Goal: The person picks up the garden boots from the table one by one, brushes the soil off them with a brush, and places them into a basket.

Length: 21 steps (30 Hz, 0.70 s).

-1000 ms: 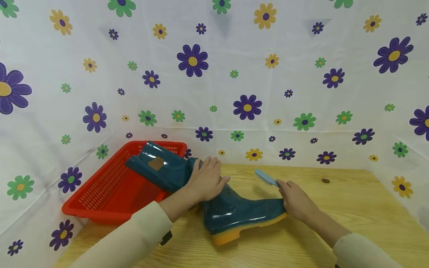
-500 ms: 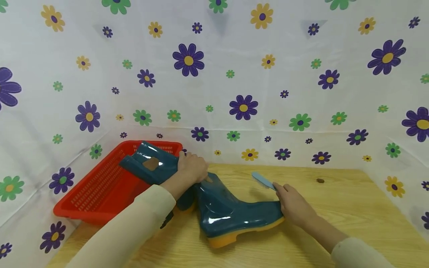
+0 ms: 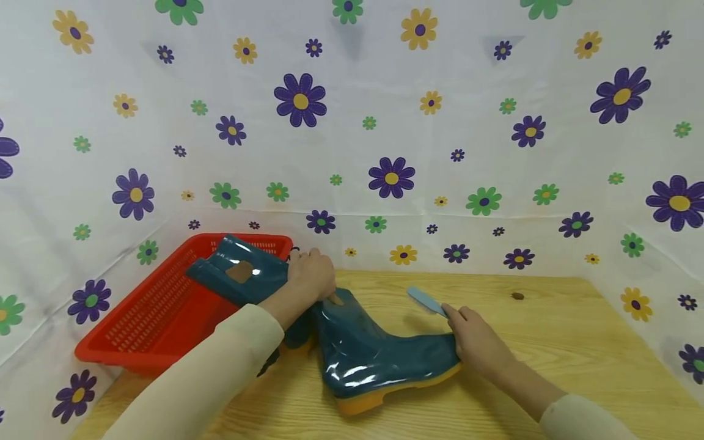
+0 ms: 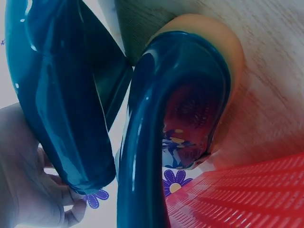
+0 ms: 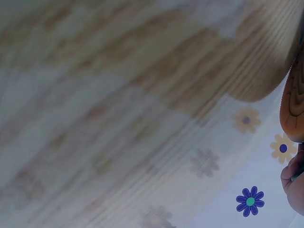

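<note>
A teal rubber boot (image 3: 379, 357) with an orange sole lies toe to the right on the wooden table, its shaft slanting up to the left. My left hand (image 3: 312, 275) grips the top of that shaft; the left wrist view shows fingers (image 4: 59, 190) curled at its rim. My right hand (image 3: 478, 339) holds a light blue brush (image 3: 422, 298) by its handle, right beside the toe. Little of that hand shows in the right wrist view, near the boot's sole (image 5: 292, 114). A second teal boot (image 3: 261, 266) stands behind my left arm, shaft leaning over a red basket.
The red plastic basket (image 3: 159, 357) with slotted sides stands at the left. A small brown knot-like spot (image 3: 517, 296) marks the wooden table (image 3: 561, 354) at the right. A white flowered cloth (image 3: 352, 153) encloses the back and sides.
My left hand has gone from lying across the front boot's shaft to gripping its upper end. The right hand keeps the brush by the toe. The head view has shifted slightly.
</note>
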Available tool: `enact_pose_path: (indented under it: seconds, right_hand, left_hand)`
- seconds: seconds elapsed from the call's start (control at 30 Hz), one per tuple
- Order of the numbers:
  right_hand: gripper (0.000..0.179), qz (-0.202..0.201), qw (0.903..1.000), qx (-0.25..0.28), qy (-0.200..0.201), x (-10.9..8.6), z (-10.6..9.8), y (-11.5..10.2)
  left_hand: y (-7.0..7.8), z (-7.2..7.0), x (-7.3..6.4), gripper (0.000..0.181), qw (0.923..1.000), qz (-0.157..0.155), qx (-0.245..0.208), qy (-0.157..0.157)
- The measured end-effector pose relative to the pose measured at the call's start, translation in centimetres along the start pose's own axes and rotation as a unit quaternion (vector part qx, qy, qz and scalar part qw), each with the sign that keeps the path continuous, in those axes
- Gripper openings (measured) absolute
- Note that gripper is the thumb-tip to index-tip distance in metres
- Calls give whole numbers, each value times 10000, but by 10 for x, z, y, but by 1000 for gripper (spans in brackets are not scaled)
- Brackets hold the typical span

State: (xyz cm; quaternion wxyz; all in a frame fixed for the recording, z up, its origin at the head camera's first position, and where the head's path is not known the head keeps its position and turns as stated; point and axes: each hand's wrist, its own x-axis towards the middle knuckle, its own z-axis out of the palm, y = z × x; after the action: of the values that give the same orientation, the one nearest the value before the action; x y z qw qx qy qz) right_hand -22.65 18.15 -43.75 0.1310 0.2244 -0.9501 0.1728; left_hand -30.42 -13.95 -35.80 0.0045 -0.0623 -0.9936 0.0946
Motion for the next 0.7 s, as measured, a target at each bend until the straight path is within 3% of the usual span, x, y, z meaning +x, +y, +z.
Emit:
enact_pose_path:
  seconds: [0.13,0.3,0.47,0.63,0.7]
  right_hand:
    - [37,-129,9997,-219,-49,-3,2,-2]
    - [39,-242,9982,-544,-113,-9,4,-1]
    - [42,-440,9953,-861,0,-14,6,3]
    - [42,-575,9935,-976,116,-18,9,5]
    - [41,-561,9937,-958,138,-18,10,5]
  left_hand:
    - [2,-9,-5,24,9986,263,273,368]
    - [12,-37,-13,24,9961,462,465,598]
    - [18,-57,-20,26,9994,167,195,226]
    - [17,-64,-27,29,9990,-140,294,-313]
    - [16,-64,-29,29,9985,-137,349,-393]
